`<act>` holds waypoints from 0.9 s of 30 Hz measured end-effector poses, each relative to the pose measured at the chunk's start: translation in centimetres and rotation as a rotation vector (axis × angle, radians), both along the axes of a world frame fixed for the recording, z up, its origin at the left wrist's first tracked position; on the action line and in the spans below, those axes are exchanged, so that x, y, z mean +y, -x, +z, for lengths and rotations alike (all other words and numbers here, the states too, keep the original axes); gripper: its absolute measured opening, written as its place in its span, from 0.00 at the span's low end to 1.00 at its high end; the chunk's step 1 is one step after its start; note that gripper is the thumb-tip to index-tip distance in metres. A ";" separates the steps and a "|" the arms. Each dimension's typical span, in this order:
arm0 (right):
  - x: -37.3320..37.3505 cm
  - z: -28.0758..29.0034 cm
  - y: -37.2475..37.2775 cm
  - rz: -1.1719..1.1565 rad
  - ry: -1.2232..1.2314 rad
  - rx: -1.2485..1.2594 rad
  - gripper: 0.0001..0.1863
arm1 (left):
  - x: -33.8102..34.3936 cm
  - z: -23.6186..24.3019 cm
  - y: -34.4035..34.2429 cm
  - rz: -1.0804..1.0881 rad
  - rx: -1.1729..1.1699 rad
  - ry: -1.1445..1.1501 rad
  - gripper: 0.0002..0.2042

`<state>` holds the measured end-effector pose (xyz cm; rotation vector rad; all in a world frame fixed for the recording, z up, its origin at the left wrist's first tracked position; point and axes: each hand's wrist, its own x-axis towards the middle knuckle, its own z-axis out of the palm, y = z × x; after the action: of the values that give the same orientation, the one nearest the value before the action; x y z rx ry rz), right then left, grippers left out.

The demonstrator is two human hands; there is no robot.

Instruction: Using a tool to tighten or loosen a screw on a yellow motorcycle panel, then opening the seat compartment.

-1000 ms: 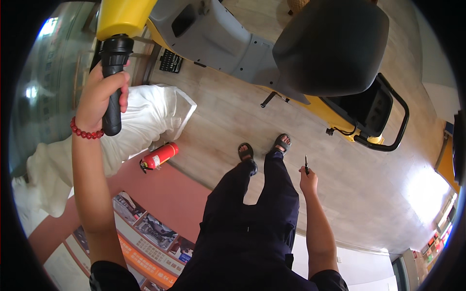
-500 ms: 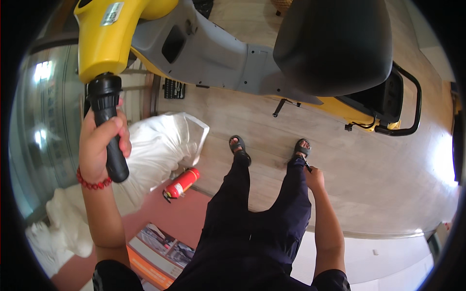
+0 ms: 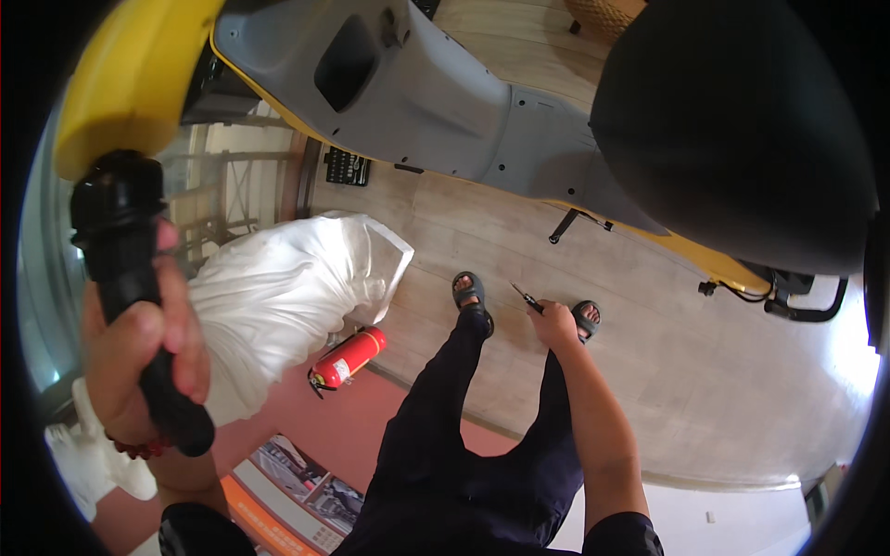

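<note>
My left hand is wrapped around the black handlebar grip of a yellow and grey scooter, at the left. A red bead bracelet circles that wrist. My right hand is closed around the dark handle of a screwdriver, in front of my right foot. Its thin shaft sticks out toward the upper left, over the floor and apart from the scooter. The big black seat takes up the upper right.
A red fire extinguisher lies at the lower left beside a white draped cloth. Under the scooter's side sits a black tool case. The scooter's kickstand juts out. A printed board lies near my left arm.
My right hand has risen from beside my leg and swung left, bringing the screwdriver into plain sight. The left hand keeps its hold, now lower and farther left in view; the scooter appears larger.
</note>
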<state>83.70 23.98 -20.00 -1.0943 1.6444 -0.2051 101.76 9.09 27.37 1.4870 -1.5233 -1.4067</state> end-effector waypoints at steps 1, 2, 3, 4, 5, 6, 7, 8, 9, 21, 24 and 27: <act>-0.4 -0.4 -0.2 0.009 -0.005 -0.021 0.18 | 0.1 0.5 -0.3 -0.004 -0.012 0.001 0.24; -0.5 -1.2 -0.4 0.027 0.000 -0.027 0.18 | 0.2 0.8 -0.3 0.013 -0.017 0.007 0.24; -0.4 -2.3 -0.6 0.071 -0.001 -0.007 0.19 | 0.3 1.1 -0.2 0.014 -0.043 0.017 0.25; -0.4 -3.0 -0.7 0.112 -0.007 0.017 0.20 | 0.2 1.2 -0.4 0.010 -0.064 0.024 0.25; -0.2 -3.6 -0.8 0.123 -0.004 0.014 0.20 | 0.0 1.6 -0.6 -0.007 -0.121 0.005 0.25; 0.0 -4.0 -0.8 0.149 -0.031 0.008 0.21 | -0.2 1.5 -0.6 0.003 -0.124 0.008 0.25; 0.0 -4.1 -0.9 0.178 -0.051 0.001 0.23 | -0.1 1.8 -0.7 0.023 -0.132 -0.009 0.25; 0.5 -4.9 -0.7 0.183 -0.043 0.005 0.23 | -0.3 1.8 -0.7 0.037 -0.131 -0.029 0.24; 1.3 -6.0 -0.6 0.231 -0.075 0.023 0.23 | -0.4 1.8 -0.6 0.049 -0.131 -0.047 0.24; -1.3 -12.4 -4.0 0.618 -0.042 -0.043 0.21 | -2.0 3.1 0.0 -0.099 -0.111 -0.087 0.21; -4.7 -12.7 -3.7 0.616 0.089 -0.120 0.21 | -2.5 3.5 -0.7 -0.328 -0.089 -0.225 0.22; -7.2 -12.3 -3.6 0.514 0.204 -0.147 0.20 | -1.9 3.7 0.5 -0.359 -0.107 -0.274 0.22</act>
<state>87.33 16.83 -32.28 -1.5793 1.1835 -0.1129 101.29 7.16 31.10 1.5176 -1.7877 -1.8304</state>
